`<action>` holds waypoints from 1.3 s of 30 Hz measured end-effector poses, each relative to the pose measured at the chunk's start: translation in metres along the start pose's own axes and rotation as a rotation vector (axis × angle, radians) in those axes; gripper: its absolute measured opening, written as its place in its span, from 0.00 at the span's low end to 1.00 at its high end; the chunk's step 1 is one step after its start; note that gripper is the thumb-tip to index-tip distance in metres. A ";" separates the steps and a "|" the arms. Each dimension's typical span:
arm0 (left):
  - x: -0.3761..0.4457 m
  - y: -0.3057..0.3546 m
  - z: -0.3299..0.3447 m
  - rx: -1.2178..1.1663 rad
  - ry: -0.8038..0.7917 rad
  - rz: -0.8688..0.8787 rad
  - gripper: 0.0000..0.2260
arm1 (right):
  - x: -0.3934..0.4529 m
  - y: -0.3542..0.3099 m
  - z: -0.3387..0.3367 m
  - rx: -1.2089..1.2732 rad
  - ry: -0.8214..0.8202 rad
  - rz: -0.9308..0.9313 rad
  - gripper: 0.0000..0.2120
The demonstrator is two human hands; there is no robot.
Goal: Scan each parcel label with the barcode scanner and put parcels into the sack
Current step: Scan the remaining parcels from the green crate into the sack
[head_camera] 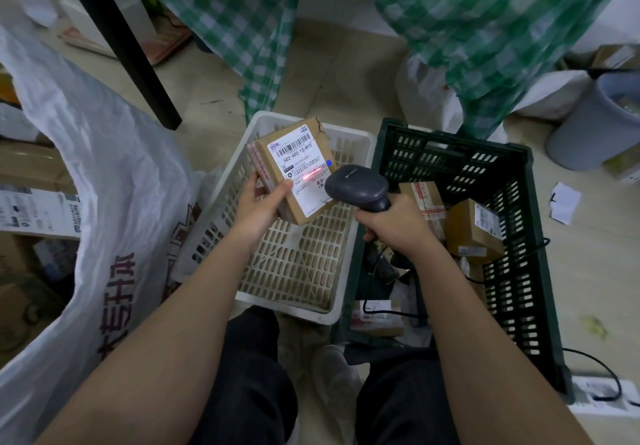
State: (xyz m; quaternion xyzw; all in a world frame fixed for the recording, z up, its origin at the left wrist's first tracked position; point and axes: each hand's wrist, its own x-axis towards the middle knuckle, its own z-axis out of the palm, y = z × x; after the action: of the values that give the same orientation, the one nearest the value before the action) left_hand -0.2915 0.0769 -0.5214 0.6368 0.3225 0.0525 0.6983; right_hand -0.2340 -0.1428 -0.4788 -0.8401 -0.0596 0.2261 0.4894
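Head view: a person looks down at both forearms, with two crates on the floor ahead and a sack at the left.
Sack (pixel 104 174): white woven plastic, standing at the far left with its mouth gaping toward the person, probably so a scanned parcel can be dropped in with a short swing; its base and lower print are cut off by the frame edge.
Left hand (pixel 258 207): fingers curled under the parcel (pixel 294 170) and thumb pressed on its near edge, holding the box above the white crate (pixel 304 236), tilted so the label (pixel 300 167) faces the scanner.
Label: a red scan line lies across its lower half, not on the big barcode at the top, so I judge the read may not have landed yet; the small print is too blurred to read.
Scanner (pixel 358 190): dark grey, its head just beside the box's right edge and aimed at the label; its cord trails down into the green crate (pixel 519 271).
Right hand (pixel 394 222): wrapped tight round the scanner's handle; the trigger finger is hidden behind the grip.
Green crate: more cardboard parcels wait inside, partly hidden by the right arm.
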 end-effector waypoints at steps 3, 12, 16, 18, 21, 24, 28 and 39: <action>0.001 -0.001 -0.001 0.021 -0.010 -0.001 0.33 | 0.001 0.000 0.000 -0.004 -0.003 -0.003 0.07; -0.018 0.012 -0.004 0.021 0.011 0.022 0.36 | -0.009 -0.003 0.004 0.195 0.153 -0.011 0.07; -0.042 0.032 -0.004 -0.011 0.054 0.077 0.36 | -0.021 -0.013 0.010 0.335 0.331 -0.008 0.08; -0.058 0.046 -0.003 -0.026 0.056 0.123 0.34 | -0.031 -0.025 0.013 0.343 0.358 -0.050 0.08; -0.087 0.068 -0.006 -0.037 0.090 0.200 0.33 | -0.049 -0.050 0.015 0.298 0.357 -0.144 0.08; -0.120 0.092 -0.023 -0.039 0.143 0.299 0.34 | -0.070 -0.078 0.021 0.295 0.359 -0.208 0.07; -0.157 0.121 -0.072 -0.089 0.225 0.401 0.35 | -0.096 -0.118 0.038 0.322 0.318 -0.295 0.11; -0.205 0.135 -0.251 -0.069 0.644 0.442 0.36 | -0.116 -0.223 0.143 0.158 0.063 -0.402 0.11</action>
State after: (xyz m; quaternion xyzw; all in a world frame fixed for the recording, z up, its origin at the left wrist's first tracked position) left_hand -0.5372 0.2174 -0.3129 0.6178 0.3783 0.4096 0.5544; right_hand -0.3727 0.0480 -0.3119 -0.7770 -0.1927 0.1013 0.5907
